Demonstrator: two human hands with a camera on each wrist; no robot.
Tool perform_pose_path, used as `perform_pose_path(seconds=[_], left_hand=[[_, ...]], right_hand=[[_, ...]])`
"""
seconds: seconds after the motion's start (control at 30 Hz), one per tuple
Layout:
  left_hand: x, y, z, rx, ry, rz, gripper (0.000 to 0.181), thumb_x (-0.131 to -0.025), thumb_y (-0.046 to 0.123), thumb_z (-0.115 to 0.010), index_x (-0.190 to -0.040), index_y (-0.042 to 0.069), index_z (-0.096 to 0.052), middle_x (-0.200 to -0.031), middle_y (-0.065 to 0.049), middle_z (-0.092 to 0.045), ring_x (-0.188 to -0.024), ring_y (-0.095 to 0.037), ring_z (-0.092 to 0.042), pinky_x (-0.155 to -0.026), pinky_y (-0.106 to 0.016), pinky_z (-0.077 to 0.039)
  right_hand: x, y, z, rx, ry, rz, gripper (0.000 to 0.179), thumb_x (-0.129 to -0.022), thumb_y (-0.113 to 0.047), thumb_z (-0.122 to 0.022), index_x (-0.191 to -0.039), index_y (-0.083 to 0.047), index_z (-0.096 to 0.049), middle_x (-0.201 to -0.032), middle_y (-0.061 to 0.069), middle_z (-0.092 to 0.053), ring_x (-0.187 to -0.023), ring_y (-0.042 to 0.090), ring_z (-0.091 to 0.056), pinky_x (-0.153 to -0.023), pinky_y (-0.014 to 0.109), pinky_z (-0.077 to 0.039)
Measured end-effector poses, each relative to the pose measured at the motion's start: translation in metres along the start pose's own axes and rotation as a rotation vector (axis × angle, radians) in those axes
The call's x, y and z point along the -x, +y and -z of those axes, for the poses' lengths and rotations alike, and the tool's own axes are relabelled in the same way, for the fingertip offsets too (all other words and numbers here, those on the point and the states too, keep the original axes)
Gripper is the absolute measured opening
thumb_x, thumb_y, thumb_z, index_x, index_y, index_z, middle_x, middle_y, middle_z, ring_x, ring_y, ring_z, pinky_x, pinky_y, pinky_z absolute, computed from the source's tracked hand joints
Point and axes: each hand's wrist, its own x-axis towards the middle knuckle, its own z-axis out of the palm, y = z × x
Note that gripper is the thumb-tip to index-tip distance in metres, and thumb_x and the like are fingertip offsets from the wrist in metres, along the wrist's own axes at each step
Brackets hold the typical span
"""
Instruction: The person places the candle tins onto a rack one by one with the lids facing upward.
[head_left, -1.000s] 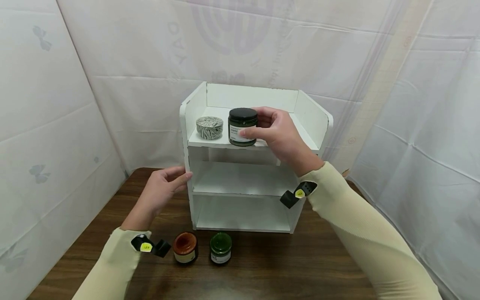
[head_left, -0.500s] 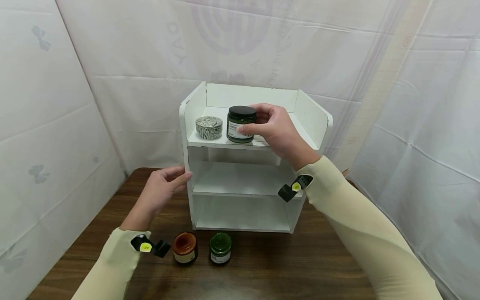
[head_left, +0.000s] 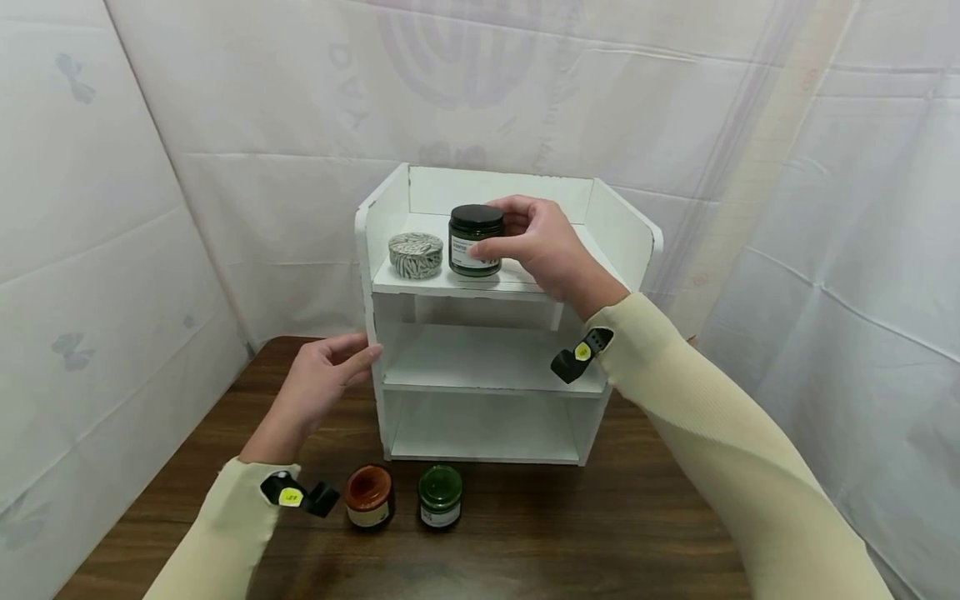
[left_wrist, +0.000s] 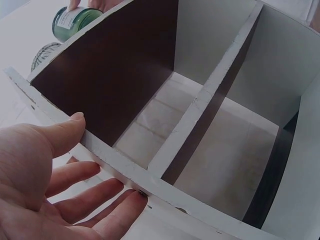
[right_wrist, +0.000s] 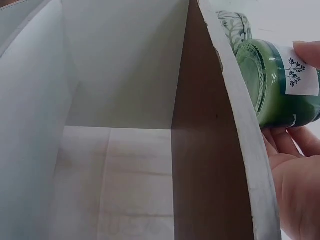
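In the head view my right hand (head_left: 546, 248) grips a green glass jar (head_left: 467, 252) with a black lid and a white label, thumb on its front. The jar is upright over the top board of a white shelf unit (head_left: 495, 389); its base shows in the right wrist view, slightly clear of the board. Left of it on the board sits a small round tin (head_left: 416, 256) with a leaf pattern. My left hand (head_left: 324, 372) holds the unit's left side panel, thumb at the front edge and fingers along the outer face.
Near the table's front stand an amber jar (head_left: 369, 497) and a smaller green jar (head_left: 440, 497) side by side. The shelf unit has two lower levels and raised walls round its top. White patterned sheets (head_left: 300, 100) surround the dark wooden table (head_left: 585, 542).
My right hand has carried the green glass jar a little left and farther back over the top board, closer to the tin. The left hand has stayed at the side panel.
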Motion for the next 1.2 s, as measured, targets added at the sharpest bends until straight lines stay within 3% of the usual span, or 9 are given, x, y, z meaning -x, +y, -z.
perform_pose_path(seconds=[0.4,0.7,1.2], left_hand=[[0.0,-0.001,-0.002,0.004,0.002,0.006,0.074,-0.098,0.049,-0.067,-0.153,0.004,-0.046,-0.158,-0.016,-0.046,-0.134,-0.033,-0.057,-0.105,-0.036,-0.053],[0.0,-0.001,-0.001,0.001,0.007,0.001,0.074,-0.098,0.049,-0.067,-0.153,0.004,-0.046,-0.158,-0.016,-0.046,-0.132,-0.033,-0.058,-0.104,-0.035,-0.054],[-0.001,-0.001,-0.002,-0.003,0.008,-0.007,0.071,-0.098,0.048,-0.067,-0.152,0.004,-0.049,-0.156,-0.015,-0.049,-0.129,-0.032,-0.061,-0.106,-0.04,-0.052]], right_hand=[[-0.007,0.002,0.002,-0.129,-0.01,-0.069,0.046,-0.078,0.012,-0.075,-0.121,0.002,-0.063,-0.12,0.01,-0.069,-0.111,0.02,-0.064,-0.101,0.033,-0.057],[-0.01,0.005,0.003,-0.142,-0.034,-0.051,0.048,-0.075,0.015,-0.075,-0.12,0.004,-0.064,-0.113,0.009,-0.07,-0.103,0.017,-0.065,-0.091,0.026,-0.059],[-0.012,0.008,0.003,-0.116,-0.044,-0.097,0.045,-0.076,0.015,-0.075,-0.119,0.005,-0.064,-0.112,0.011,-0.07,-0.103,0.017,-0.066,-0.09,0.023,-0.059]])
